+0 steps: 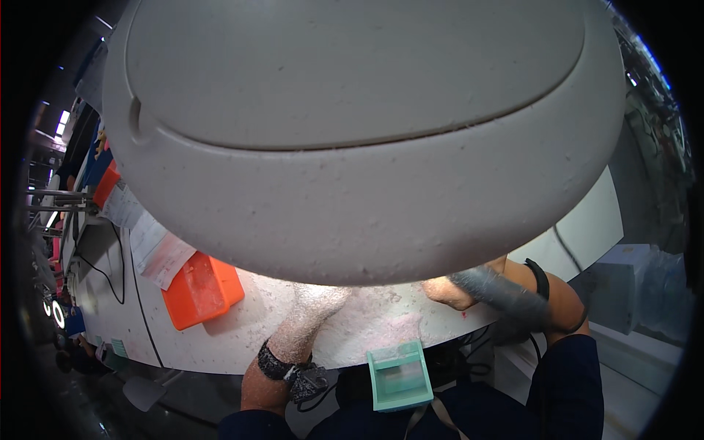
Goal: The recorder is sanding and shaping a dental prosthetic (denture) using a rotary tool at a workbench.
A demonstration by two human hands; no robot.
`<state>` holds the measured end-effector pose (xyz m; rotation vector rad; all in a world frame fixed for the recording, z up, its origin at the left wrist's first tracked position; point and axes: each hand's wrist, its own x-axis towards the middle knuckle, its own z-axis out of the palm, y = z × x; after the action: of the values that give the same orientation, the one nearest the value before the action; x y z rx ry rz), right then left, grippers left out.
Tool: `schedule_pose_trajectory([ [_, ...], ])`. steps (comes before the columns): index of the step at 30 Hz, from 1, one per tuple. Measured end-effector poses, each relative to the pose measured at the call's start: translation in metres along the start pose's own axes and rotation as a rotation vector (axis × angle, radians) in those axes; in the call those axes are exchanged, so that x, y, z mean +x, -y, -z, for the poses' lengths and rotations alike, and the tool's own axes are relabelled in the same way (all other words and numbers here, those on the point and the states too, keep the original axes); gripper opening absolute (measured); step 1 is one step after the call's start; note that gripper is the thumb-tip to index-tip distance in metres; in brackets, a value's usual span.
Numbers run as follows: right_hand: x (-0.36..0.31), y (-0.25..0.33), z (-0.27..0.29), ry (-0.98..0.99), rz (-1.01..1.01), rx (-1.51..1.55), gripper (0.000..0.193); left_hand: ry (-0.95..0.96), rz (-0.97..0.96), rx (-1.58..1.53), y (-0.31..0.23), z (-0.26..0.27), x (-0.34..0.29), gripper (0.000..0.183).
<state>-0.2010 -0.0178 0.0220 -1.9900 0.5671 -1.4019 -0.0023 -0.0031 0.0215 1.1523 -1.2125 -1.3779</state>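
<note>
A large pale grey lamp housing (367, 198) spans the upper view and hides most of both hands; light glows under its lower edge. My left hand (321, 299), coated in white dust, reaches under it from the lower left, its fingers out of sight. My right hand (446, 293) comes in from the right, its fingers also hidden by the housing. A dark grey tube-like piece (502, 293) lies across my right wrist, blurred. Whatever the hands hold cannot be seen. White and pinkish dust (396, 330) covers the white table (213, 348) around and between them.
An orange bin (198, 293) stands left of my left hand, with printed papers (158, 249) behind it. A teal open tray (400, 378) hangs at the table's front edge, before my body. Dark cables run along the left table and below. A grey box (616, 286) with clear plastic stands right.
</note>
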Motion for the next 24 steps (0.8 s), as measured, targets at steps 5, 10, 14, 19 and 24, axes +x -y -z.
schedule_pose_trajectory([
  [5, 0.003, 0.003, -0.001, -0.002, 0.046, -0.048, 0.028, -0.018, 0.024, 0.018, 0.001, 0.005, -0.001, 0.012],
  [10, 0.007, 0.005, -0.002, -0.073, 0.059, -0.107, 0.027, -0.042, 0.037, 0.037, 0.001, 0.008, 0.002, 0.013],
  [14, -0.005, 0.001, 0.000, -0.013, -0.260, -0.127, 0.023, -0.058, 0.044, 0.052, 0.004, 0.002, 0.003, 0.013],
  [19, 0.003, 0.007, 0.004, -0.058, -0.042, -0.061, 0.024, -0.079, 0.057, 0.075, 0.005, 0.002, 0.003, 0.013],
  [24, 0.005, 0.002, -0.005, 0.040, 0.057, -0.144, 0.024, -0.052, -0.033, 0.169, 0.007, 0.009, -0.007, 0.013],
])
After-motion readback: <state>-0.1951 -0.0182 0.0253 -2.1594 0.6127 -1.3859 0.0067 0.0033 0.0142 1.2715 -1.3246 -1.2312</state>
